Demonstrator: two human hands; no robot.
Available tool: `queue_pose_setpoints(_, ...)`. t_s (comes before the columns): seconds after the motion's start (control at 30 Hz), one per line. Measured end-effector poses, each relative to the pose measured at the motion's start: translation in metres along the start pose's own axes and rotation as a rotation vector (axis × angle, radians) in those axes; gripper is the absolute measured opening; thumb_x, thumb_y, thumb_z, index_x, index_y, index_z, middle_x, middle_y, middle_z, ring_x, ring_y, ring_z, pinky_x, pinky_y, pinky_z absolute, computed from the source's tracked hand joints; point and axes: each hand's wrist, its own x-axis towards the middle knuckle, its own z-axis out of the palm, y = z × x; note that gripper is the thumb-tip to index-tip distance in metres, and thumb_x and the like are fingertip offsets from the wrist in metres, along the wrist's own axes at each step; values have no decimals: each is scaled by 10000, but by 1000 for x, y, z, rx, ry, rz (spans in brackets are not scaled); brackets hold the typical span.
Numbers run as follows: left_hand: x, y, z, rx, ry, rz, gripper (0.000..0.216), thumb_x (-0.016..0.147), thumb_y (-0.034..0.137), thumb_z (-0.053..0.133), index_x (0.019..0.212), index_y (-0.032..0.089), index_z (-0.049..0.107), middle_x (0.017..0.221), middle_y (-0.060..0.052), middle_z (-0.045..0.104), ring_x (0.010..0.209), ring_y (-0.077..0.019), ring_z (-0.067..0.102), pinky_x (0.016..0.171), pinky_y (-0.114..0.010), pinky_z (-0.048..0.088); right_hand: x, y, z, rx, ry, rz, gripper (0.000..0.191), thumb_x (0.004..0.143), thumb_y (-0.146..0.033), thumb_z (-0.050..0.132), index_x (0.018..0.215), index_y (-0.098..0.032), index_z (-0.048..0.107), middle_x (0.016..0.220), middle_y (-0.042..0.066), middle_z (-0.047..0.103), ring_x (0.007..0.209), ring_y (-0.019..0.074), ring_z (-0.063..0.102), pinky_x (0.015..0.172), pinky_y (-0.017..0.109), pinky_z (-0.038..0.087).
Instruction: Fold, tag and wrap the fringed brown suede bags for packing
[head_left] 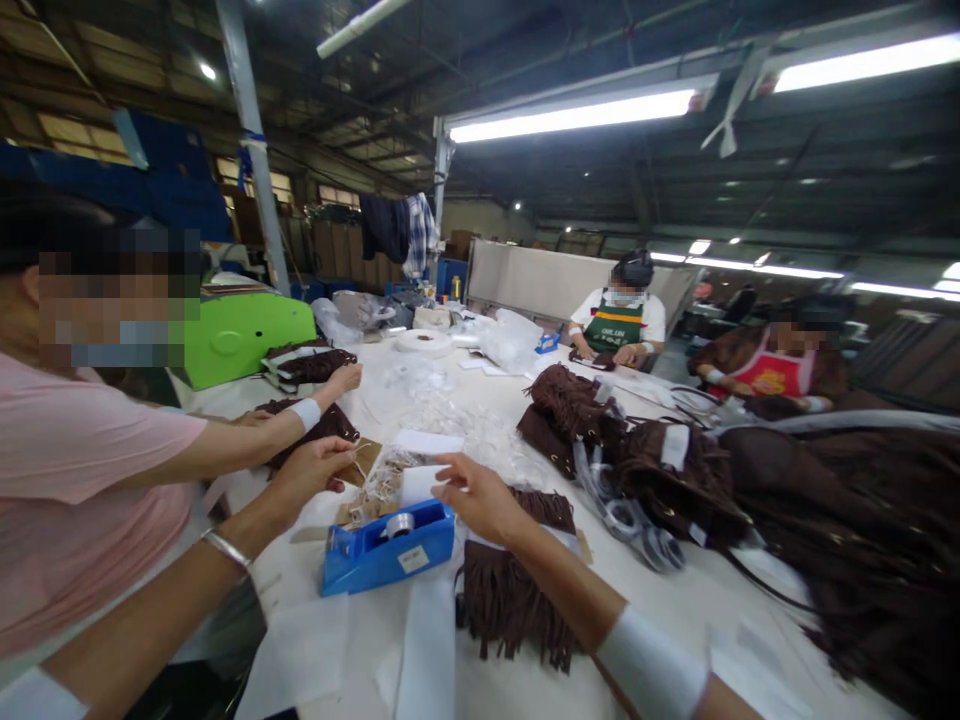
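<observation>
My left hand (319,478) is closed in a pinch on a thin white string (363,452), left of a pile of looped string tags (382,485). My right hand (480,497) has its thumb and fingers apart, at the right edge of a white card (420,486); whether they touch it I cannot tell. Just below the card stands a blue tape dispenser (427,535) with a roll in it. Under my right forearm lies a dark brown fringed bag (499,590), partly hidden by the arm.
More brown fringed bags (652,460) are heaped on the right. A co-worker in pink (90,450) reaches in from the left beside a green machine (240,335). Two other people sit across the white table (330,640). Clear plastic (510,340) is piled at the back.
</observation>
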Motion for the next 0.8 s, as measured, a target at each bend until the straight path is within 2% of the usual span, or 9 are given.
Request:
queue_pose_setpoints(0.07, -13, 12, 23, -54, -64, -17, 440, 726, 483, 674, 951, 116, 587, 840, -71, 695, 715, -173, 646, 609, -267, 482, 3, -9, 12, 32, 8, -43, 822, 731, -264, 735, 1461, -264, 357, 1350, 95, 575, 1081, 230, 609, 846, 349, 513)
queue_pose_setpoints(0.13, -24, 22, 45, -93, -119, -12, 441, 712, 509, 682, 927, 136, 585, 827, -66, 692, 682, -168, 640, 592, -281, 501, 3, -12, 22, 163, -24, -27, 1006, 651, -258, 802, 1496, -273, 257, 1357, 106, 560, 1098, 251, 599, 831, 364, 522)
queue_pose_setpoints(0.2, -34, 29, 64, -122, -158, 13, 427, 720, 520, 679, 915, 153, 581, 805, -50, 686, 656, -164, 635, 574, -285, 509, -1, -11, 30, 384, -41, 20, 904, 673, -291, 796, 1439, -249, 317, 1176, 77, 651, 976, 228, 642, 774, 343, 532)
queue_pose_setpoints(0.3, -49, 36, 86, -150, -176, 52, 405, 733, 521, 676, 900, 166, 575, 784, -32, 669, 641, -156, 621, 543, -272, 502, -18, -7, 28, 542, -23, 64, 343, 806, -306, 674, 1105, -190, 551, 779, -4, 663, 671, 152, 627, 666, 280, 508)
queue_pose_setpoints(0.37, -59, 38, 97, -159, -178, 63, 413, 736, 533, 674, 903, 168, 576, 790, -29, 662, 640, -147, 606, 525, -259, 491, -36, -7, 18, 473, -3, 76, 95, 856, -269, 597, 851, -179, 568, 646, -23, 619, 577, 122, 576, 619, 245, 472)
queue_pose_setpoints(0.43, -70, 40, 106, -161, -191, 58, 438, 734, 553, 672, 921, 167, 583, 794, -27, 657, 644, -142, 598, 513, -246, 477, -56, -8, 5, 391, 8, 84, 146, 869, -242, 568, 739, -178, 550, 616, -23, 613, 577, 112, 567, 608, 225, 451)
queue_pose_setpoints(0.57, -91, 46, 118, -136, -260, 23, 485, 700, 578, 697, 932, 160, 612, 726, -9, 636, 592, -124, 558, 478, -224, 427, -96, -12, -26, 238, 48, 110, 200, 883, -282, 572, 715, -173, 585, 654, -17, 635, 616, 111, 575, 595, 210, 424)
queue_pose_setpoints(0.7, -110, 40, 125, -30, -362, 6, 540, 682, 592, 707, 1012, 170, 642, 734, -7, 651, 571, -119, 536, 472, -222, 400, -131, -6, -62, -35, 212, 64, 186, 874, -306, 602, 744, -179, 641, 705, -17, 620, 681, 117, 544, 624, 216, 391)
queue_pose_setpoints(0.8, -126, 23, 133, 56, -493, -16, 551, 693, 598, 703, 1045, 178, 637, 726, 4, 638, 588, -129, 544, 479, -222, 387, -153, 7, -86, 60, 339, 85, 160, 853, -309, 634, 777, -171, 657, 820, 10, 629, 804, 137, 565, 720, 238, 432)
